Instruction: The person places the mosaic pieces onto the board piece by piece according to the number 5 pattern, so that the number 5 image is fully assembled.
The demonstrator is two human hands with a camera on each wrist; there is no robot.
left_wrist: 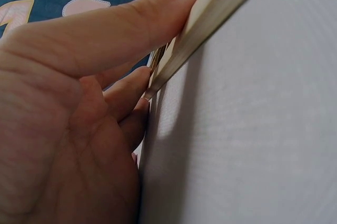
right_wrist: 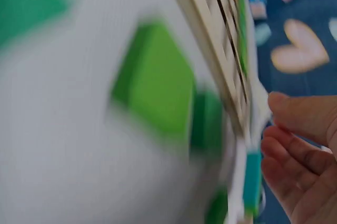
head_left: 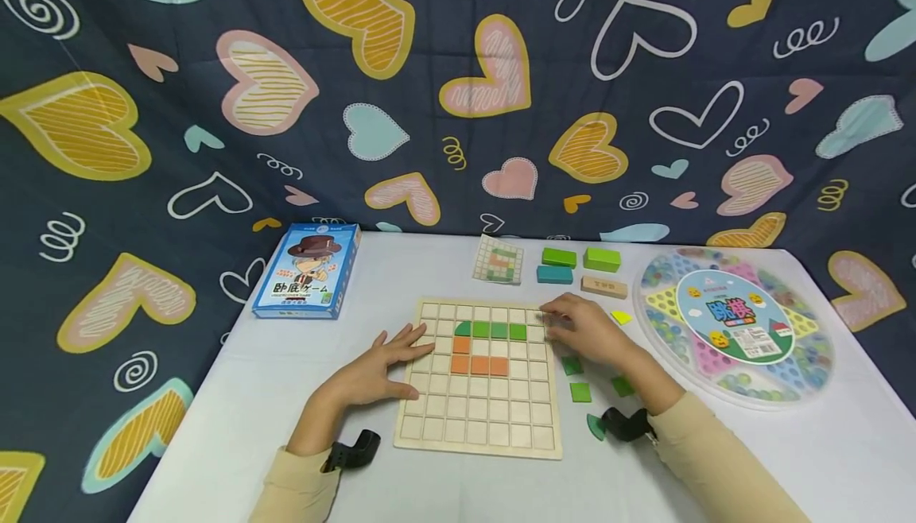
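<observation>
A wooden grid board [head_left: 479,420] lies on the table with a row of green square tiles [head_left: 499,331], a rounded dark green tile [head_left: 463,329] at its left end, and orange tiles [head_left: 480,365] below. My left hand [head_left: 372,368] rests on the board's left edge, fingers spread; in the left wrist view the thumb [left_wrist: 131,29] touches the rim. My right hand [head_left: 590,328] is at the board's upper right edge, fingers loosely bent. Its thumb [right_wrist: 297,109] and fingers stand apart in the right wrist view, with nothing visible between them.
Loose green tiles [head_left: 580,393] and a green quarter-round tile [head_left: 595,427] lie right of the board, with a yellow tile [head_left: 621,317] above. Behind stand a pattern card [head_left: 498,259], several coloured blocks [head_left: 603,259] and a blue game box [head_left: 308,271]. A round marble-game case [head_left: 733,324] sits right.
</observation>
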